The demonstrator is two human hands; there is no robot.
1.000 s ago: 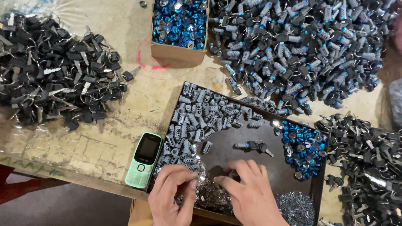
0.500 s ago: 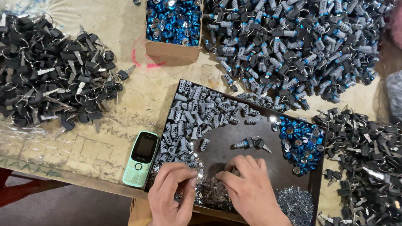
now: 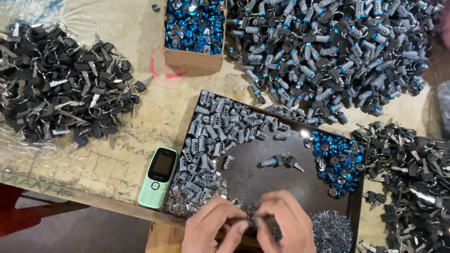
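Observation:
My left hand and my right hand meet fingertip to fingertip over the near edge of a dark tray. Both pinch small silvery metal pieces from a heap there. On the tray lie grey lock cylinders at the left, blue caps at the right, small grey pins at the near right, and one assembled lock with key in the middle.
A mint-green phone lies left of the tray. Black keys are piled at the left and right. Behind stand a cardboard box of blue caps and a big heap of assembled locks.
The view has shifted, so everything sits a little higher and left in frame. My hands stay together at the tray's near edge, fingers working the small pieces.

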